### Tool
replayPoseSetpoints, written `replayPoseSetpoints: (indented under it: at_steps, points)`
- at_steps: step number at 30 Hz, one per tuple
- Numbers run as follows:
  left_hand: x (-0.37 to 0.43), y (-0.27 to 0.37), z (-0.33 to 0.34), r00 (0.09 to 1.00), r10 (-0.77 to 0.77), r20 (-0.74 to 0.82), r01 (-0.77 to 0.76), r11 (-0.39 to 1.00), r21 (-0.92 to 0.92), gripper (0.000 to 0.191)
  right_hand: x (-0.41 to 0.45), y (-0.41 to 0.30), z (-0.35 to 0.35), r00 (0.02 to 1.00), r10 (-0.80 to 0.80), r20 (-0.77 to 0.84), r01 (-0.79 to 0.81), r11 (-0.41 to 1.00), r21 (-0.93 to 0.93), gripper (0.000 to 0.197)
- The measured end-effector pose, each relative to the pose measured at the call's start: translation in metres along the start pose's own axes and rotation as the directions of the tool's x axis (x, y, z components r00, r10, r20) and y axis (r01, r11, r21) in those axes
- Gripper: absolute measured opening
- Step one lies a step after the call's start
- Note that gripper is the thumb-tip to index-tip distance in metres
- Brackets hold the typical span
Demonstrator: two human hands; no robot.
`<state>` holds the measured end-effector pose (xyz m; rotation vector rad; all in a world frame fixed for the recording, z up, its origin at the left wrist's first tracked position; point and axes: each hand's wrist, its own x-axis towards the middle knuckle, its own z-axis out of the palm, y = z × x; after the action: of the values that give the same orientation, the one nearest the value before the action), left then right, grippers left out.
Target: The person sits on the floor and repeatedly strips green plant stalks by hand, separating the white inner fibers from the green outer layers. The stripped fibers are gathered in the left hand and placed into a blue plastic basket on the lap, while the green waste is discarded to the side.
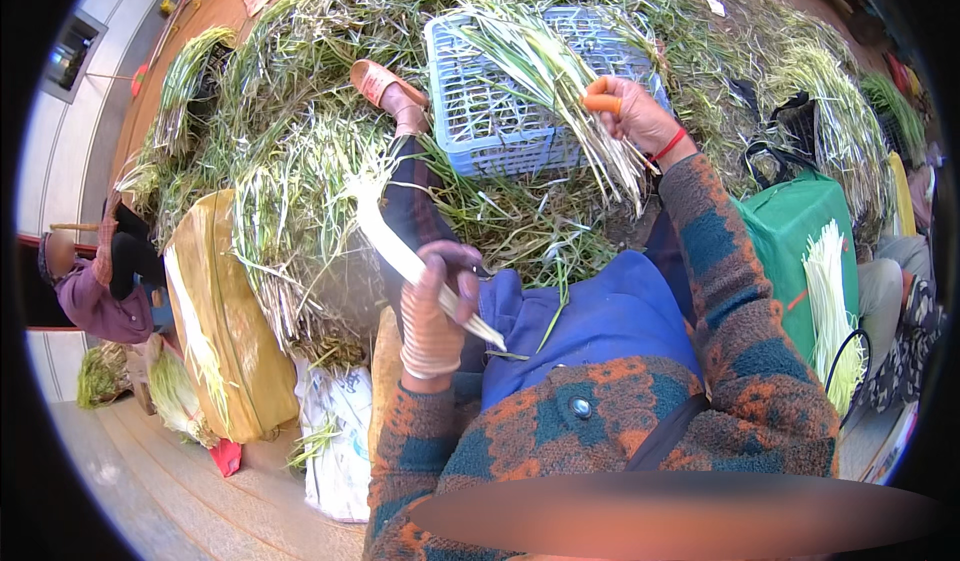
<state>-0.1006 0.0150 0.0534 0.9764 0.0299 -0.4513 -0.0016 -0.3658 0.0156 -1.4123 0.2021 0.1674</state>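
My left hand [439, 313], in a striped glove with bare fingertips, is closed around a bundle of pale peeled stalks [390, 249] over my left thigh. A small dark item, too small to name, shows by its fingers. My right hand [626, 114], with orange finger covers and a red wrist string, grips the lower part of some long green-and-white stalks [551, 65]. These stalks lie over the right part of an upturned blue plastic crate [495, 122]. A blue apron [600, 306] covers my lap.
Loose leaves and stalks [300, 58] cover the floor. A heap of stalks [292, 216] and a yellow wrapped block [232, 313] stand at left. A green wrapped block [802, 223] at right bears pale stalks [829, 306]. People sit at the far left [112, 283] and far right [900, 291].
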Motion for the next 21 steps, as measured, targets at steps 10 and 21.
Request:
replayPoseSetpoints:
  at_steps: [10,21]
  points:
    - [0.089,-0.038,0.016,0.997,-0.068,-0.022,0.068,0.998,0.015,0.030,-0.076,0.032,0.079,0.952,0.112,0.285,-0.152,0.981,0.122,0.014]
    - [0.093,-0.054,0.013,0.995,0.002,-0.103,0.006,0.996,0.084,0.023,-0.087,0.044,0.122,0.930,0.193,0.314,-0.172,0.981,-0.095,0.016]
